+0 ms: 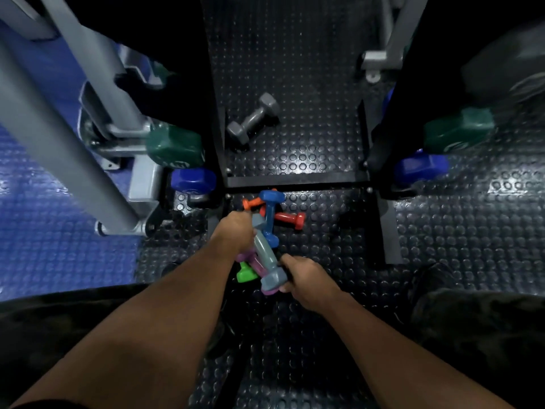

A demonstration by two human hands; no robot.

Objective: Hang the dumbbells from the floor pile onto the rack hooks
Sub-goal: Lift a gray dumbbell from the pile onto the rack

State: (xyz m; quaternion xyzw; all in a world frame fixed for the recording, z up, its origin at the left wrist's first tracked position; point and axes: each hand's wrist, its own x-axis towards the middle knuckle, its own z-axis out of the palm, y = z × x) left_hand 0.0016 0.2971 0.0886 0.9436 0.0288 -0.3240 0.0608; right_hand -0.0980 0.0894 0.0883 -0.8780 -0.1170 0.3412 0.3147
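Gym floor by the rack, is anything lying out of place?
Yes: a dark grey hex dumbbell lies alone on the studded black floor mat, apart from the coloured dumbbell pile beside the hands.

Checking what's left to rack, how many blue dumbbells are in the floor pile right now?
1: a blue dumbbell lies across the far part of the pile, beyond the grey-blue dumbbell. More could be hidden under the hands.

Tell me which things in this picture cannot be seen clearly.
Head view only:
- Purple dumbbell: mostly hidden under the grey-blue dumbbell.
- Green dumbbell: only one end shows.
- Left hand: fingers hidden behind its back, grip unclear.
- Orange dumbbell: partly covered by the blue dumbbell.
- Rack hooks: lost in darkness.
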